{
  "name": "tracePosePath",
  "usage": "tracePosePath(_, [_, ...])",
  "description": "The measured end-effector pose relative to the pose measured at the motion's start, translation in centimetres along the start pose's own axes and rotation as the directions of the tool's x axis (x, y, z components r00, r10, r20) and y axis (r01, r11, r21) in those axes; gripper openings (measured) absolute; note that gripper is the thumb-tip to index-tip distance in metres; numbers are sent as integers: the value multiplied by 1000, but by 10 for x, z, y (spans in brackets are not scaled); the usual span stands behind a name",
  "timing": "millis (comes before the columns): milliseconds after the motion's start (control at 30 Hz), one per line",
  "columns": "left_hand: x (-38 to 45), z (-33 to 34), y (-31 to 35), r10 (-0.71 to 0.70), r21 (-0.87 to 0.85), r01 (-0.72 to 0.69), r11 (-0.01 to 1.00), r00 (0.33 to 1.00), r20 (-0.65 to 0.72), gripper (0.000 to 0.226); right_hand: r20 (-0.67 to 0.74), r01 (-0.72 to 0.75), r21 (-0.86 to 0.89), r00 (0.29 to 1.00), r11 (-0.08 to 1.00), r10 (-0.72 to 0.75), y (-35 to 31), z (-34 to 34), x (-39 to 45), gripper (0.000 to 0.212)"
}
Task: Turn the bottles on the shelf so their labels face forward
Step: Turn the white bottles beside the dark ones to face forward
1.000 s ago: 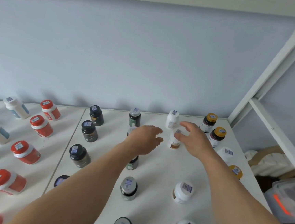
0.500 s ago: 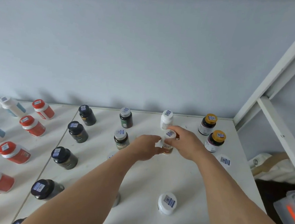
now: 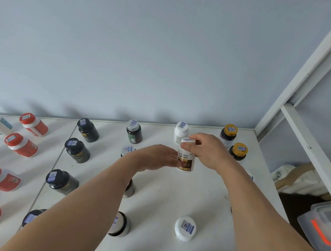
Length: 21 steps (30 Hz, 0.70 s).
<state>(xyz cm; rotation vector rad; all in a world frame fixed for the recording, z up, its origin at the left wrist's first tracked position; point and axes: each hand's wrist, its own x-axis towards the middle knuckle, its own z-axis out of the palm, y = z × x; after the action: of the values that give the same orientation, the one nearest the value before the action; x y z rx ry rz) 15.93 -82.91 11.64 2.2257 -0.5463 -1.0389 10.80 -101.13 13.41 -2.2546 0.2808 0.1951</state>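
A small white bottle (image 3: 186, 157) with a white cap and a brown-and-gold label stands upright on the white shelf (image 3: 174, 196), its label facing me. My right hand (image 3: 204, 150) grips it around the cap and upper body. My left hand (image 3: 158, 156) touches the bottle's left side near its base with its fingertips; whether those fingers curl round it is hard to tell. Another white bottle (image 3: 180, 132) stands just behind, by the wall.
Rows of bottles cover the shelf: yellow-capped ones (image 3: 228, 134) at the back right, dark-capped ones (image 3: 87, 129) mid-left, red ones (image 3: 33, 123) far left, white-capped ones (image 3: 184, 228) near me. A white shelf frame (image 3: 307, 145) rises at the right, with a plastic bin (image 3: 323, 227) below.
The white bottle has been turned, and its brown label now faces me. My right hand has shifted up onto the cap. My left hand stays at the bottle's left side.
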Motion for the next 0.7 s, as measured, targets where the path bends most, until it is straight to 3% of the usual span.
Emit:
tracePosePath(500, [2,-6,-9,4,2,-4,1000,1000,26,35,-9,-18,17,1000,1000,18,-1,8,2,31])
tracePosePath(600, [4,-3,-7,39,134,-32,990,998,-49,34,-14,3,30,1000,1000,-3,4,12,3,31])
tracePosePath(700, [8,1,-10,55,275,-17,961,990,-131,48,-18,-3,59,1000,998,4,12,19,2,36])
